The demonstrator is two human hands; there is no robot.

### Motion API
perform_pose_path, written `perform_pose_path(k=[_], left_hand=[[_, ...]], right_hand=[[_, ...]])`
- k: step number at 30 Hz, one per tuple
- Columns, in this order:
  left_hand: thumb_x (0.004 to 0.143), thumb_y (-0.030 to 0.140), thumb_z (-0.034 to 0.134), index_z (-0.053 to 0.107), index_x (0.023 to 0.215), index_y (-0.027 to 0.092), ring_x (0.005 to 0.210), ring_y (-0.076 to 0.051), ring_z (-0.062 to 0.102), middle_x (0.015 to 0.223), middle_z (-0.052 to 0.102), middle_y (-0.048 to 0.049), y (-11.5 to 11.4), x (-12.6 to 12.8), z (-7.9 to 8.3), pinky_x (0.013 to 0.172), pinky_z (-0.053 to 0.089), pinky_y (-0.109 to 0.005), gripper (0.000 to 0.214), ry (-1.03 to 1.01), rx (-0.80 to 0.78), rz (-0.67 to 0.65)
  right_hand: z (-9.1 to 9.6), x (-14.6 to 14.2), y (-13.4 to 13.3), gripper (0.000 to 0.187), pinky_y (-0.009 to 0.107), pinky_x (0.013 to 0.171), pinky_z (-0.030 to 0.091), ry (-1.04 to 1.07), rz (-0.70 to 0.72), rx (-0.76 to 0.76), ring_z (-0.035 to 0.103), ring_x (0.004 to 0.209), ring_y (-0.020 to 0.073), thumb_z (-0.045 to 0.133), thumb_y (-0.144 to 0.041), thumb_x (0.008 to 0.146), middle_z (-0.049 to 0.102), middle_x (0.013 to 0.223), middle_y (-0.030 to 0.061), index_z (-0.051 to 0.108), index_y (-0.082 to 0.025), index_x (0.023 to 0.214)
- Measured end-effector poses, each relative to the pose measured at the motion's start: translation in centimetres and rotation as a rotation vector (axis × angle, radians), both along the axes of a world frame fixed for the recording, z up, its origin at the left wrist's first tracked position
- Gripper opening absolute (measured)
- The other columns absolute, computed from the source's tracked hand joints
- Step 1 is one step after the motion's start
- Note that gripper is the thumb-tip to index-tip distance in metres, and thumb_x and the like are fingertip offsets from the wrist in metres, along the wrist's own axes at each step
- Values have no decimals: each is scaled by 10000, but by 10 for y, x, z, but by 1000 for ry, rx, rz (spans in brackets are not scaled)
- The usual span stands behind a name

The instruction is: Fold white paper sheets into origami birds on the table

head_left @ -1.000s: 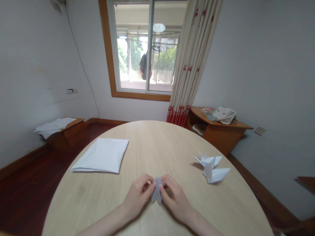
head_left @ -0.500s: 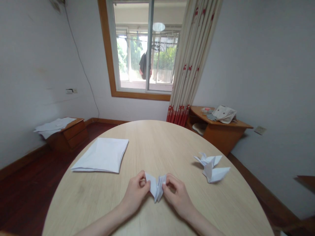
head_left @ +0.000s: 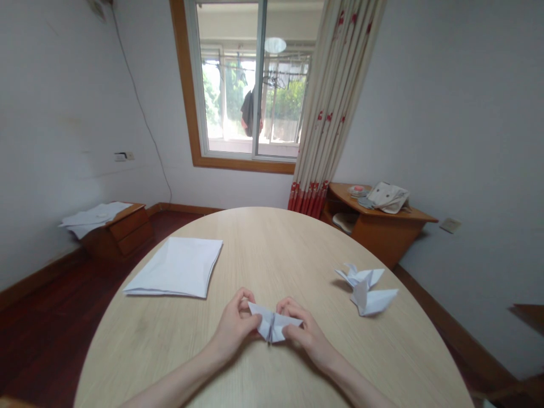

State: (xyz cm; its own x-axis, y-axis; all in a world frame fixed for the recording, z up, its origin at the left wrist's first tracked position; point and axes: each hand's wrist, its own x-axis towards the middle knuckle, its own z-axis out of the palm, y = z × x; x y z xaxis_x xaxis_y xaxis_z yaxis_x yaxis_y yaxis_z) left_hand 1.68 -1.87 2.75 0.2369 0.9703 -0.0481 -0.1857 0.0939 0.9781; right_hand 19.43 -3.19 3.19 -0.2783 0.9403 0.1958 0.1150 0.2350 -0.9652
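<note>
Between my hands, near the front of the round wooden table (head_left: 255,243), is a folded white paper figure (head_left: 267,324) with two wing-like flaps spread to the sides and a dark crease down its middle. My left hand (head_left: 234,323) pinches its left flap, thumb in front and fingers behind. On the other side my right hand (head_left: 304,328) grips the right flap, with the thumb pressed on its front and the fingers behind the paper. To the right lie two folded white paper birds (head_left: 374,302), close against each other.
A stack of white paper squares (head_left: 176,266) lies at the table's left. Beyond the table stand a low cabinet with papers (head_left: 123,226) on the left and a corner desk (head_left: 382,232) with a cloth bag on the right. A curtain (head_left: 327,113) hangs beside the window.
The flaps of the paper figure have spread wider and flatter. My right hand has turned, bringing its thumb over the front of the right flap. The stack and birds lie unchanged.
</note>
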Motion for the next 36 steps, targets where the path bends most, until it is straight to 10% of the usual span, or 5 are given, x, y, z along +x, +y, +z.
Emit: perform_pose_path(k=[10, 21, 36], left_hand=[[572, 298, 615, 422, 593, 185, 505, -87, 420, 563, 474, 51, 7, -7, 5, 440, 378, -172, 225, 25, -33, -32], [701, 636, 648, 565, 671, 159, 647, -174, 589, 652, 596, -14, 27, -18, -9, 629, 527, -312, 485, 154, 141, -27], [785, 409, 572, 684, 626, 173, 859, -221, 578, 897, 634, -78, 41, -30, -15, 736, 427, -295, 305, 359, 404, 220]], right_hand=[[4, 6, 2, 425, 291, 723, 371, -32, 60, -54, 493, 765, 176, 541, -544, 824, 525, 841, 34, 541, -180, 606], [-13, 18, 22, 428, 273, 597, 426, 51, -180, -65, 532, 652, 165, 675, -587, 715, 544, 740, 7, 547, -188, 625], [-26, 33, 36, 501, 309, 683, 393, 23, -407, 93, 518, 763, 204, 637, -661, 705, 569, 779, 44, 560, -190, 552]])
